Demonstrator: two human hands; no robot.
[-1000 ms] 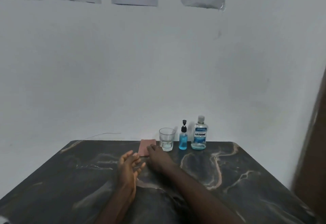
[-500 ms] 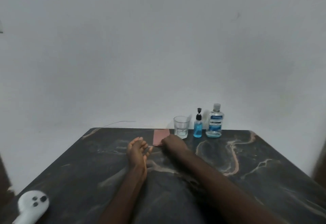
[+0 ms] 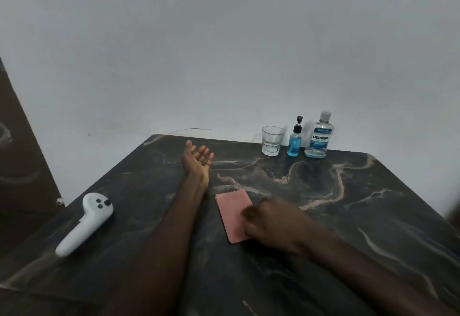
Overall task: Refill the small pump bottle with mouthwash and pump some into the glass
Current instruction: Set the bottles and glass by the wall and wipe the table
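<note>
The task's things stand in a row at the far edge of the dark, veined counter (image 3: 348, 216), close to the white wall (image 3: 224, 54) and right of centre; the glass (image 3: 272, 140) is leftmost, the pump bottle (image 3: 295, 140) just beside it in the middle, and the mouthwash bottle (image 3: 319, 136) at the right, all three upright; the pump bottle has a black pump head and blue liquid filling most of its body; the mouthwash bottle is clear with a blue label and a clear cap, with only a shallow blue layer at its bottom; both hands are well apart from the three; the left hand (image 3: 198, 160) lies stretched out over the middle of the counter, palm turned up and to the right, its fingers (image 3: 206, 152) straight, slightly spread and holding nothing; the right hand (image 3: 267, 218) is nearer the camera, back up and blurred, resting on the right side of a pink card (image 3: 231, 210) that lies flat on the counter; whether its fingers are curled or flat I cannot tell; a white controller (image 3: 86, 221) with dark buttons lies on the counter's left side, well apart from both arms.
</note>
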